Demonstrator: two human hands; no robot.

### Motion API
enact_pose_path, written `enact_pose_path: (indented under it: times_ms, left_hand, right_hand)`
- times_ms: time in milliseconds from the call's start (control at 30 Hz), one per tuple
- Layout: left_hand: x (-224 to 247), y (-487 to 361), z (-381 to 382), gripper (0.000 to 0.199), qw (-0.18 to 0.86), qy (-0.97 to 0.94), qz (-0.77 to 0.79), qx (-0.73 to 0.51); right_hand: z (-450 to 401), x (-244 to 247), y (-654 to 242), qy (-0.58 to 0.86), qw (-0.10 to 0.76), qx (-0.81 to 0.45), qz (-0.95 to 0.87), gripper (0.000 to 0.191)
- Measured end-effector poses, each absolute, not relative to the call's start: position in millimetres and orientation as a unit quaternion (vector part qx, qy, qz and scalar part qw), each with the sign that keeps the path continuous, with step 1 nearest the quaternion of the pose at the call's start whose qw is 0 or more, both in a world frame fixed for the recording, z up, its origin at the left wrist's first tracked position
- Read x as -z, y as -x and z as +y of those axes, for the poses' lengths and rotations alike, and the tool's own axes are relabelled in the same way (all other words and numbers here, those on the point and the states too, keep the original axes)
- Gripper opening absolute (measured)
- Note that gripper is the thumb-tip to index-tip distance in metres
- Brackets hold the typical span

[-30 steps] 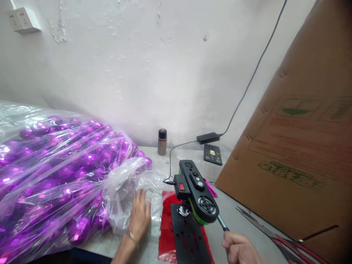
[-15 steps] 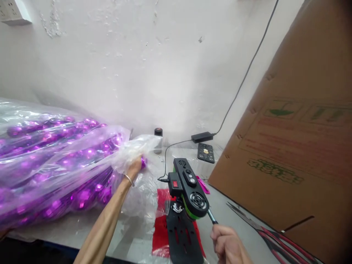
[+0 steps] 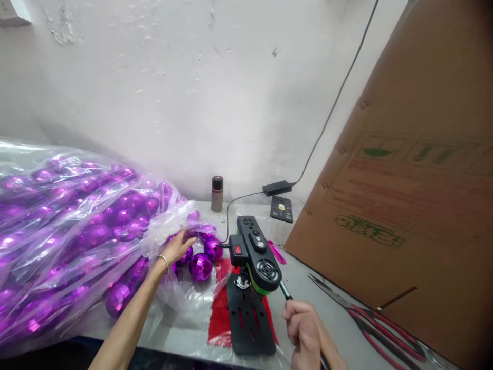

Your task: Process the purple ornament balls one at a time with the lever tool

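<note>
My left hand [image 3: 179,247], fingers stretched out and apart, lies at the mouth of a clear plastic bag [image 3: 164,226]. It rests against shiny purple mirror-faceted balls [image 3: 201,266], several of which have come out onto the table. My right hand [image 3: 302,326] is closed around a thin black-and-silver rod [image 3: 285,290], which reaches up to a black device [image 3: 262,252] with round grilles, a red switch and a green edge. Under the device sits a slotted black plate [image 3: 250,329] on a red cloth [image 3: 219,324].
Against the cardboard box [image 3: 385,180] at right lie large scissors [image 3: 379,329] with red-and-black handles. A bottle with a black cap [image 3: 217,195], a power adapter [image 3: 277,188] and a phone [image 3: 281,209] are near the wall. A pink strip [image 3: 276,252] lies beside the device.
Purple balls have spilled from the bag mouth beside the device. My left hand has loosened from the gathered plastic and its fingers have spread. My right hand stays on the rod.
</note>
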State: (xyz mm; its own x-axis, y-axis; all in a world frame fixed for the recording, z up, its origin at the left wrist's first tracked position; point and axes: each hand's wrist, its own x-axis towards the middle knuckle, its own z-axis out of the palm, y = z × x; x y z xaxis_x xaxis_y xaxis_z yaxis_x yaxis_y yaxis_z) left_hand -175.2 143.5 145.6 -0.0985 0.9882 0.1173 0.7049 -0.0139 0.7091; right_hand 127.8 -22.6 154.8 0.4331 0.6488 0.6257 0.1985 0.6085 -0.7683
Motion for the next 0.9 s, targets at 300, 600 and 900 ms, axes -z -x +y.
enact_pose_path:
  times_ms: [300, 600, 900]
  left_hand:
    - [-117.1, 133.4, 109.5, 0.06, 0.216, -0.698, 0.631, -0.261]
    - [-91.1, 114.9, 92.7, 0.057, 0.261, -0.666, 0.663, -0.221]
    - [-92.7, 102.9, 38.1, 0.079, 0.393, -0.477, 0.627, -0.474]
  right_hand:
    - [-15.9, -165.6, -129.1, 0.36, 0.744, -0.086, -0.556, 0.056]
    - [-19.4, -169.2, -129.5, 0.372, 0.726, -0.08, -0.573, 0.054]
    - [-18.9, -192.6, -129.0, 0.406, 0.716, -0.137, -0.552, 0.055]
